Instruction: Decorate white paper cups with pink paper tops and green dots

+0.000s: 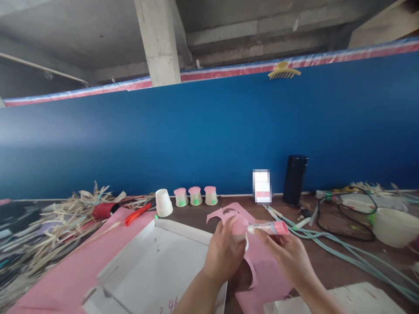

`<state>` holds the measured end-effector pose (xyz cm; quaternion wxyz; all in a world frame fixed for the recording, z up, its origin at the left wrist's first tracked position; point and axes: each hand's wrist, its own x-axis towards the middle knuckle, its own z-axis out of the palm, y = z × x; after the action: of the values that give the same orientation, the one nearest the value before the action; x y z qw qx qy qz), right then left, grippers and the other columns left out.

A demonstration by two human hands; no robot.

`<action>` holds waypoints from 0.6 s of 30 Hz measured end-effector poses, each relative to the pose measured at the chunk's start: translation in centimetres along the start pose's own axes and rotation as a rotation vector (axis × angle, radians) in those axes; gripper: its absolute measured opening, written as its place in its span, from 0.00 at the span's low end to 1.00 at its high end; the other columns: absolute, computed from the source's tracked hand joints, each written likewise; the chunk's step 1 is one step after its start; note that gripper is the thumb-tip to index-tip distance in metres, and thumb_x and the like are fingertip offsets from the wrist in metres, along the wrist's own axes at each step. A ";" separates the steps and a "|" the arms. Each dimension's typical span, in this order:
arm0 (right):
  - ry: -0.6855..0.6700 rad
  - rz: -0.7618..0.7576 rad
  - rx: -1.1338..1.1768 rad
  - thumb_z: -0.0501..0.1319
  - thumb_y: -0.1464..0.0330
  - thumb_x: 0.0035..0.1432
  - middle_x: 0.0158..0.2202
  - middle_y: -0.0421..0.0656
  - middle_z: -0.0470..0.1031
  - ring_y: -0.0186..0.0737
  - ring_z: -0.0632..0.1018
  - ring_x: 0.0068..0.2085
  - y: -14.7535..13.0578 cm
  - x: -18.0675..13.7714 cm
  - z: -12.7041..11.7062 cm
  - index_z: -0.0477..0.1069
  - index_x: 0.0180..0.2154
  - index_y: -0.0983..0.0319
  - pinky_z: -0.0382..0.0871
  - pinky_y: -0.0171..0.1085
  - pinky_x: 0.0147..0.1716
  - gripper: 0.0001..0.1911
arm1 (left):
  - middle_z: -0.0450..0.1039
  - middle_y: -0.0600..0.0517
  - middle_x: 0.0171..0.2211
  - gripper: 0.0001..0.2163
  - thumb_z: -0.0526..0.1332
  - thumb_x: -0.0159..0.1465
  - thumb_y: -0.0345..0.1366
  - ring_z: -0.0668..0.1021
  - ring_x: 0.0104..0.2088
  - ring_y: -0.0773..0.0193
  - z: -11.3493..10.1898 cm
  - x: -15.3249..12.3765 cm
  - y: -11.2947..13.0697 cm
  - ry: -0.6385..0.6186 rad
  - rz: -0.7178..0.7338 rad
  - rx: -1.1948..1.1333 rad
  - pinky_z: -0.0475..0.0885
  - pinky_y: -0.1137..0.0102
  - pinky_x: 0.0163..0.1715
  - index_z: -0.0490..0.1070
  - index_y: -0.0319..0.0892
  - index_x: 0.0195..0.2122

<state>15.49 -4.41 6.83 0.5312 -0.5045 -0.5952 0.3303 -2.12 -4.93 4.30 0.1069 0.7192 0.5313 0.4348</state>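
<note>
A: In the head view, taking twelve o'clock as straight ahead of the hands, why might the cups stand where they do?

B: The three pink-topped cups [195, 197] line up at about eleven, near the foot of the blue partition [209, 135], with a plain white cup [164, 205] at ten. I'd guess the far edge keeps them in sight but out of the hands' way.

A: And the shallow white box [176, 253]?

B: It spreads from eight to ten, perhaps set aside to leave the pink sheet [266, 279] bare under the hands.

A: What is being held over that sheet?

B: What looks like a small pale cup [238, 239], partly hidden by fingers, with a pink paper piece [240, 223] at its top. From three o'clock a glue stick [270, 228] points at that piece, almost level, probably so its white end can meet the paper without the hands crossing. Whether they touch, I can't tell.

A: How are the hands?

B: The left hand [225, 250] is curled round the cup, seemingly to steady it; the far side of its grip is hidden. The right hand [286, 248] has the glue stick between thumb and fingers, gripped well behind the tip, with some fingers out of sight.
</note>
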 end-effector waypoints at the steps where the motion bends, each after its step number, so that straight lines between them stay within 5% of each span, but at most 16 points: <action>1: 0.004 -0.006 -0.001 0.66 0.53 0.47 0.20 0.41 0.76 0.47 0.78 0.30 0.0 0.0 0.0 0.78 0.29 0.58 0.70 0.36 0.26 0.16 | 0.67 0.43 0.55 0.26 0.58 0.60 0.36 0.73 0.52 0.50 0.0 0.0 0.0 -0.003 -0.004 -0.001 0.71 0.59 0.49 0.59 0.47 0.61; 10: 0.023 -0.038 -0.087 0.65 0.53 0.49 0.20 0.39 0.74 0.43 0.76 0.27 -0.1 -0.3 0.3 0.77 0.29 0.59 0.67 0.35 0.25 0.15 | 0.67 0.45 0.55 0.26 0.58 0.59 0.36 0.73 0.52 0.52 0.1 -0.1 0.2 -0.009 0.023 -0.018 0.71 0.60 0.50 0.59 0.48 0.61; 18: 0.035 -0.213 -0.277 0.61 0.54 0.55 0.31 0.40 0.76 0.39 0.75 0.28 0.0 -0.5 0.3 0.78 0.37 0.57 0.68 0.34 0.29 0.16 | 0.68 0.46 0.54 0.26 0.58 0.59 0.37 0.74 0.51 0.52 0.2 -0.1 0.1 -0.010 -0.012 -0.025 0.71 0.61 0.50 0.60 0.49 0.60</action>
<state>15.15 -4.79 6.60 0.4990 -0.5124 -0.6758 0.1780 -1.90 -4.97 4.17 0.1211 0.7169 0.5296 0.4371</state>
